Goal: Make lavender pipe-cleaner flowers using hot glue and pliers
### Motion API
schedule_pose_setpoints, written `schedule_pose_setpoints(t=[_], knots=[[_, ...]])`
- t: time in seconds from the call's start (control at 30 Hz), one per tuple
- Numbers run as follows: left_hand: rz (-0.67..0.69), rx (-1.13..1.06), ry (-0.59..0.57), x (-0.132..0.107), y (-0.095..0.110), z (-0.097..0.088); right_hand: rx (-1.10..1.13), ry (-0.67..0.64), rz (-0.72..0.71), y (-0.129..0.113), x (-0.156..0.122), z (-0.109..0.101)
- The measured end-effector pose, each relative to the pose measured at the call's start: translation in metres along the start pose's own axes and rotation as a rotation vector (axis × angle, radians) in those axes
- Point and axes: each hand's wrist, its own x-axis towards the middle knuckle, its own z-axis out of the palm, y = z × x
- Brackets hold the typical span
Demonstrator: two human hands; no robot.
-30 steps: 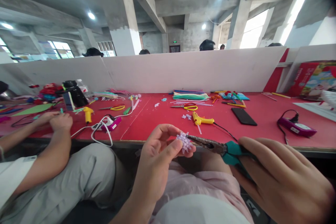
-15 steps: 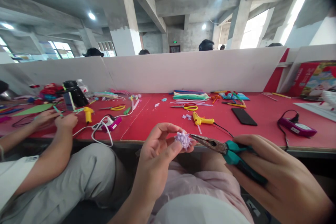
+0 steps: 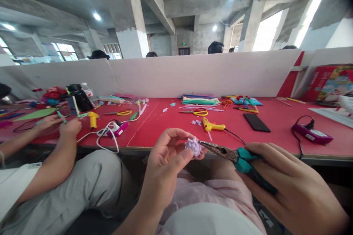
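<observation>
One left hand (image 3: pixel 165 167) pinches spiky lilac piece (image 3: pixel 193 146) between its fingers. Beyond these fingers, rightward, yellow glue gun (image 3: pixel 217 127) lies on bench (image 3: pixel 154 128). Next, pliers (image 3: pixel 240 159): nose at the piece's edge, handles gripped in fingers of right hand (image 3: pixel 298 181).

We hold our left hand (image 3: pixel 166 163) up before the near edge of the bench (image 3: pixel 154 128), the forearm slanting up from below and the wrist nearly straight. Its palm half faces us, the thumb slants up to the right, the index finger arches above, and their tips draw into a pinch. Our right hand (image 3: pixel 291 183) sits farther right along that edge, back of the hand towards us, fingers bent in a grip. Our two hands are near each other without touching.
</observation>
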Motion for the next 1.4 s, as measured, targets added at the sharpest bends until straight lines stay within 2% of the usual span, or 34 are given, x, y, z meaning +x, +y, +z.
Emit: schedule_pose_setpoints(t=[0.27, 0.43, 0.67, 0.9, 1.07, 1.3, 1.4], knots=[[-0.008, -0.008, 0.000, 0.000, 0.001, 0.001, -0.273, 0.065, -0.134, -0.003, -0.001, 0.001], [-0.028, -0.012, 0.007, 0.000, 0.002, 0.002, -0.339, 0.129, -0.194, -0.005, 0.002, -0.003], [0.028, -0.047, -0.001, 0.003, 0.000, -0.006, -0.233, 0.132, -0.088, 0.002, -0.002, -0.006], [0.019, -0.030, -0.113, 0.004, -0.002, -0.012, 0.079, -0.005, 0.061, 0.008, 0.002, -0.006], [0.023, -0.043, -0.130, 0.003, -0.001, -0.010, 0.195, -0.098, 0.039, 0.007, 0.008, -0.005], [0.009, -0.029, -0.128, 0.002, 0.000, -0.010, 0.226, -0.112, 0.044, 0.007, 0.008, -0.003], [0.000, -0.023, -0.114, 0.003, 0.000, -0.009, 0.168, -0.066, 0.011, 0.004, 0.011, -0.003]])
